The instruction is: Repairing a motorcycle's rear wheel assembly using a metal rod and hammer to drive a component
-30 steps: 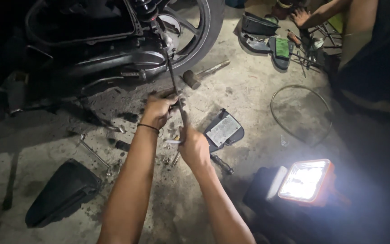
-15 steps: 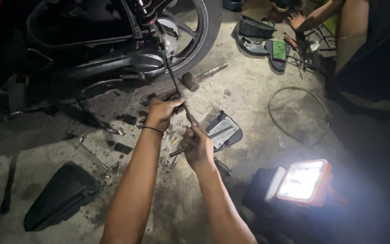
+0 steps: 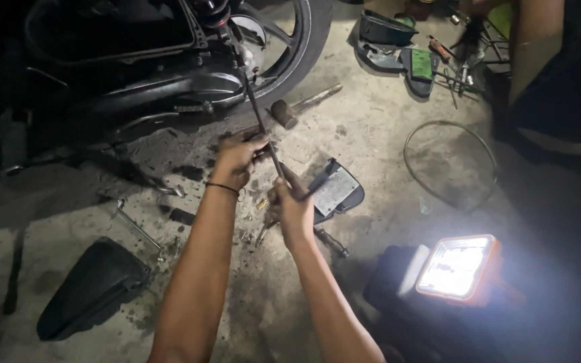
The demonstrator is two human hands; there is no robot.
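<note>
We are looking down along two bare forearms reaching over a stained grey concrete floor (image 3: 371,141). Our left hand (image 3: 240,160), with a thin dark band at the wrist, is closing its fingers around a long, thin dark metal rod (image 3: 253,107) that is running up at a slant toward the underside of a black motorcycle (image 3: 142,74), beside its rear wheel (image 3: 304,47). Our right hand (image 3: 292,210) is gripping the lower end of the same rod, just below the left hand. A short metal hammer (image 3: 300,107) is lying near the tyre. A flat grey panel in a black frame (image 3: 336,191) is lying just beside the right hand. A black curved plastic cover (image 3: 92,286) is resting at lower left, and a bright square orange-framed work lamp (image 3: 458,267) is glowing at lower right.
</note>
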